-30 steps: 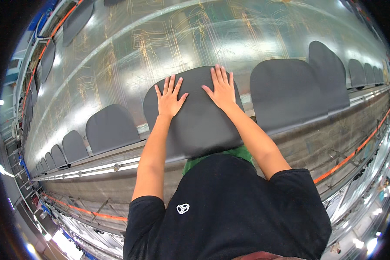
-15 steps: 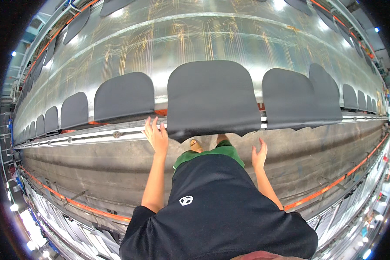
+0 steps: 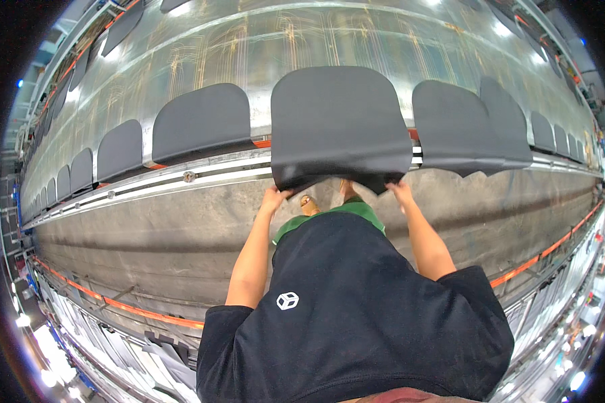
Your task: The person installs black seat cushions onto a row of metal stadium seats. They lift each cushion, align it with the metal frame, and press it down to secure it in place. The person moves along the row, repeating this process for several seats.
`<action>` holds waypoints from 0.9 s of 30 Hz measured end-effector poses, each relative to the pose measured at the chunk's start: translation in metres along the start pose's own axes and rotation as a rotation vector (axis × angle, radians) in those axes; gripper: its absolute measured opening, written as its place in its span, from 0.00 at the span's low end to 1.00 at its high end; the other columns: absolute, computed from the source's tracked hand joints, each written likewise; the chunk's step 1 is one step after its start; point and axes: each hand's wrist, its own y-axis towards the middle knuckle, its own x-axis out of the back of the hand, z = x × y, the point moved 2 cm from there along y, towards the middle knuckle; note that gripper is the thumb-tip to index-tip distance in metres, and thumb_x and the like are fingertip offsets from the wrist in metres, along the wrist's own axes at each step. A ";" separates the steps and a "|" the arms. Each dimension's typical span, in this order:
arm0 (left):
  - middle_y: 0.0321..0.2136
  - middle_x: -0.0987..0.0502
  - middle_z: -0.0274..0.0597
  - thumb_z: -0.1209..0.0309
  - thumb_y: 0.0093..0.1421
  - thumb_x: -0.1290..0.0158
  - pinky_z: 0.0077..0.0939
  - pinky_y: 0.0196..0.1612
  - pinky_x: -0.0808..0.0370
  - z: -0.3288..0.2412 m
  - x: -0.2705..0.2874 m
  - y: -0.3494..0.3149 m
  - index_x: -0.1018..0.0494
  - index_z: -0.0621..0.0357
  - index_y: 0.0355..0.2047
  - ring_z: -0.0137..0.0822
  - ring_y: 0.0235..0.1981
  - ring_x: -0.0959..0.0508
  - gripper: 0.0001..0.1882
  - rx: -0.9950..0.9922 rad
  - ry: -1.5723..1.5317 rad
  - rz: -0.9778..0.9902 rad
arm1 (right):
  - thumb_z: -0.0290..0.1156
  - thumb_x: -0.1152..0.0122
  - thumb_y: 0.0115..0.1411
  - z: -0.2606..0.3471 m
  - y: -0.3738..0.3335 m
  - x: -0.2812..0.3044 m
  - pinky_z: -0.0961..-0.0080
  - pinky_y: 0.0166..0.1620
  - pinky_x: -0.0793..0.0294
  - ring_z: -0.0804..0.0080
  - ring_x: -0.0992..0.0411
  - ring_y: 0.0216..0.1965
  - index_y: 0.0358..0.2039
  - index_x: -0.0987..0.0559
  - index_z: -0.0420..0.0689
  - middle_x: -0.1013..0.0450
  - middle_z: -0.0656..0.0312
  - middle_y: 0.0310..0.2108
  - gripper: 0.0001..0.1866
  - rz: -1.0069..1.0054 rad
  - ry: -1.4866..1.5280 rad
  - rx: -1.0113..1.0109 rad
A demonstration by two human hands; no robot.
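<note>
A dark grey sheet panel [image 3: 341, 121] with rounded far corners lies over the near edge of a long metal table [image 3: 316, 43]. Its near end hangs down toward me and curves up a little in the middle. At the left lower corner of this panel my left hand [image 3: 274, 200] is closed, fingers pinching the edge. My right hand [image 3: 398, 193] grips the right lower corner in the same way. Both fingertips are partly hidden by the sheet.
More grey panels overhang the table edge: one on the left [image 3: 202, 122] and overlapping ones on the right [image 3: 454, 124]. A metal rail [image 3: 232, 176] with a bolt runs along the edge. Behind me stretches an orange bar [image 3: 148, 311] above racks of stacked sheets. Concrete floor [image 3: 148, 228] lies below.
Both hands, earlier apart from the panel with fingers spread, have come in and taken hold of its two lower corners. The view has shifted, so the panels appear higher.
</note>
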 end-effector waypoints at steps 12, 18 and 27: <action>0.29 0.24 0.38 0.83 0.61 0.45 0.17 0.39 0.30 -0.052 -0.009 -0.154 0.48 0.53 0.63 0.24 0.32 0.25 0.34 -0.314 -0.436 -0.162 | 0.27 0.36 0.63 0.089 -0.186 0.034 0.82 0.45 0.32 0.80 0.30 0.38 0.48 0.24 0.42 0.24 0.65 0.36 0.14 -0.228 0.222 0.295; 0.44 0.18 0.38 0.79 0.63 0.47 0.22 0.51 0.29 -0.202 0.038 -0.176 0.18 0.61 0.44 0.26 0.44 0.22 0.12 -0.632 -0.060 -0.088 | 0.20 0.49 0.64 0.165 -0.182 0.074 0.77 0.56 0.31 0.72 0.28 0.51 0.53 0.22 0.36 0.23 0.56 0.50 0.17 -0.169 0.372 0.354; 0.49 0.20 0.37 0.86 0.53 0.43 0.23 0.52 0.28 -0.256 0.077 -0.152 0.16 0.57 0.43 0.28 0.48 0.23 0.18 -0.681 -0.017 -0.026 | 0.28 0.41 0.64 0.234 -0.163 0.096 0.78 0.55 0.30 0.74 0.28 0.51 0.55 0.21 0.39 0.25 0.59 0.50 0.19 -0.017 0.094 0.633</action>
